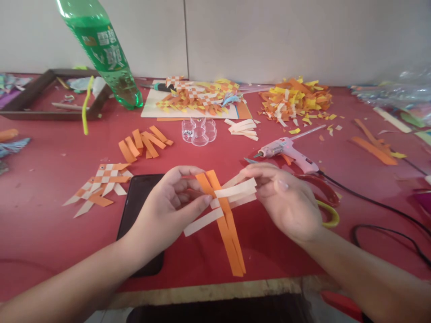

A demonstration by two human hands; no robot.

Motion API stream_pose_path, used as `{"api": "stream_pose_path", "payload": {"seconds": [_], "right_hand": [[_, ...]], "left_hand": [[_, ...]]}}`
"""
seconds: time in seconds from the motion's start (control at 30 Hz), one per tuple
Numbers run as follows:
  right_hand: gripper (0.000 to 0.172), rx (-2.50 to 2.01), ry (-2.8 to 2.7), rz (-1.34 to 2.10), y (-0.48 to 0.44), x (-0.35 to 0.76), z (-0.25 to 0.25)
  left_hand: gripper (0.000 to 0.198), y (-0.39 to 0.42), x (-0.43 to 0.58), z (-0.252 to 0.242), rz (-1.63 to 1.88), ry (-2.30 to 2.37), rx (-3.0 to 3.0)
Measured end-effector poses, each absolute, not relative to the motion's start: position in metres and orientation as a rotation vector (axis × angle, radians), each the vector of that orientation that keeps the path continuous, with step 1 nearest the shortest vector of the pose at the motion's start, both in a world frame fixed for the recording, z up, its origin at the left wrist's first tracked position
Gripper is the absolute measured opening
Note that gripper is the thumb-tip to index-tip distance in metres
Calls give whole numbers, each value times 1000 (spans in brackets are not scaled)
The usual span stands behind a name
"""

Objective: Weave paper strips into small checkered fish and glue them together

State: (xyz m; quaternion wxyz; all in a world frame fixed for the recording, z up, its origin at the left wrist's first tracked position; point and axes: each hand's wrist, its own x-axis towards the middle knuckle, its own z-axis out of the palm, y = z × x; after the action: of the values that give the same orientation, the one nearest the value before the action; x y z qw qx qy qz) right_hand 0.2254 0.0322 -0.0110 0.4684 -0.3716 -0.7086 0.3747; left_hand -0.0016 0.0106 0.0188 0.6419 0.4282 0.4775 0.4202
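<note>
Orange paper strips (230, 233) cross cream paper strips (235, 189) in a loose weave, raised just above the red table. My left hand (175, 202) pinches the weave at its left side, thumb on top near the crossing. My right hand (286, 197) is at the right ends of the cream strips, its curled fingers against them; part of its grip is hidden behind the paper. A black phone (139, 211) lies under my left hand. Scissors with red and yellow handles (328, 213) lie partly hidden beside my right hand.
Behind my hands are a pink glue gun (291, 152) with a black cord, a clear plastic tray (199, 132), and cut orange strips (144, 143). Woven paper fish (104, 179) lie at left. A green bottle (104, 54) leans near a brown frame (43, 114). Paper scraps (296, 101) are piled behind.
</note>
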Motion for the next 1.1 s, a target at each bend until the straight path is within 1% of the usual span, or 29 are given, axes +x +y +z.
{"api": "stream_pose_path", "payload": {"seconds": [0.1,0.17,0.23,0.27,0.3,0.4,0.43,0.47,0.53,0.6,0.63,0.7,0.83,1.0,1.1], "right_hand": [[27,-927,-1552,897,33,225,-16],[21,-962,-1573,848,33,223,-14],[15,-970,-1602,897,31,221,-10],[17,-965,-1602,971,30,219,-8],[24,-958,-1588,1070,29,217,-6],[55,-920,-1498,1399,26,214,-1],[59,-904,-1470,1474,25,213,-1],[59,-896,-1450,1509,25,212,0],[47,-892,-1458,1519,23,212,0],[37,-900,-1512,1504,22,212,0],[35,-903,-1544,1506,21,212,0],[35,-921,-1593,1503,20,212,1],[36,-990,-1590,1471,18,212,3],[25,-1008,-1451,1455,26,217,2],[21,-888,-1240,1512,36,220,1]], "left_hand": [[34,11,-2,18,945,1093,960],[36,11,-3,17,914,1101,953],[38,11,-2,16,868,1099,948],[39,11,-2,15,846,1092,948],[39,11,-1,15,829,1085,950],[39,10,-1,14,803,1074,975],[38,10,-1,15,795,1074,988],[36,9,-1,15,785,1071,1004],[34,8,-1,15,762,1062,1033],[36,8,-1,15,735,1037,1051],[38,7,-1,15,716,1021,1055],[41,7,0,15,685,1019,1053],[38,9,0,15,679,1147,1169],[32,10,-3,14,758,1250,1302],[30,11,-5,13,798,1251,1308]]}}
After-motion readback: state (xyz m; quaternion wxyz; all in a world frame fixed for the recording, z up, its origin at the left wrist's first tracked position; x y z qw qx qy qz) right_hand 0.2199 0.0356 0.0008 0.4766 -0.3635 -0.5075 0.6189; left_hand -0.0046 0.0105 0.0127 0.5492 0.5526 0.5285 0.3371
